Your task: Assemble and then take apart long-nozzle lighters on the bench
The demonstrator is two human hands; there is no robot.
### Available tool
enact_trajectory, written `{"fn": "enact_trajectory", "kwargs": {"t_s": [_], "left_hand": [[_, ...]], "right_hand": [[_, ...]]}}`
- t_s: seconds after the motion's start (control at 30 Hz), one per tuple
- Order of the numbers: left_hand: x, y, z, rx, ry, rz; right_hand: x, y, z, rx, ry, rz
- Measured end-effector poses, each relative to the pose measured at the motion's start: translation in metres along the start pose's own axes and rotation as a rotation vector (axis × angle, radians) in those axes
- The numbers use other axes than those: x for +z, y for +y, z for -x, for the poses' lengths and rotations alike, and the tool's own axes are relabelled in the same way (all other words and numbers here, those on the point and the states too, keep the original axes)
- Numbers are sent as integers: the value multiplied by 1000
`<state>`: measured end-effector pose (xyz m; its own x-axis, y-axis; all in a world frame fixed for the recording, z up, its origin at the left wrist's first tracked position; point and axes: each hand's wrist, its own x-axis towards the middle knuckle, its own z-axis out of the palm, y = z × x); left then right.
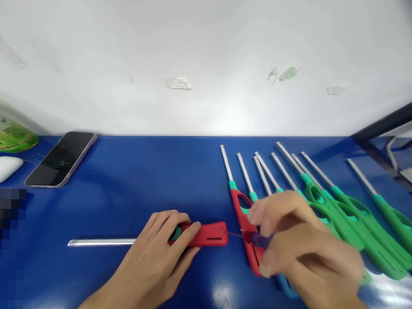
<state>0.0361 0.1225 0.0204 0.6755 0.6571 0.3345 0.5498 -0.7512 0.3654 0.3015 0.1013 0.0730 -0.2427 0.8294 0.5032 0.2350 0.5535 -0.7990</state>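
My left hand (162, 256) is closed over a red long-nosed lighter (211, 234), which lies flat with its silver tube pointing left. The fingers hide the middle of its handle. My right hand (307, 248), slightly blurred, grips a small screwdriver (262, 240) with a dark purple handle. Its thin shaft points left, with the tip at or very near the butt end of the red lighter; contact cannot be made out. Beneath the screwdriver and right hand lies another red lighter (239, 207), partly covered. A blue lighter end (287, 287) shows below the right hand.
Several green lighters (375, 232) lie side by side at the right, tubes toward the wall (209, 60). A phone (62, 160), a white rounded case (3, 169) and a green container (11, 132) are at the left on the blue table (151, 179). A dark frame (390, 116) stands at the right.
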Motion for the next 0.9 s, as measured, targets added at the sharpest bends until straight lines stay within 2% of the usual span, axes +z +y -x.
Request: {"fn": "enact_trajectory", "kwargs": {"t_s": [0.1,0.27,0.43,0.67,0.9], "left_hand": [[0,0,0,6,-5,-2],[-1,0,1,4,-6,0],[-1,0,1,5,-2,-12],[-1,0,-1,12,4,-11],[-1,0,0,10,-11,5]], "right_hand": [[-1,-2,-2,2,-23,-69],[-1,-3,-2,36,-50,30],[1,1,0,20,31,41],[-4,-4,-4,-3,-9,34],[-4,-6,0,29,30,3]]}}
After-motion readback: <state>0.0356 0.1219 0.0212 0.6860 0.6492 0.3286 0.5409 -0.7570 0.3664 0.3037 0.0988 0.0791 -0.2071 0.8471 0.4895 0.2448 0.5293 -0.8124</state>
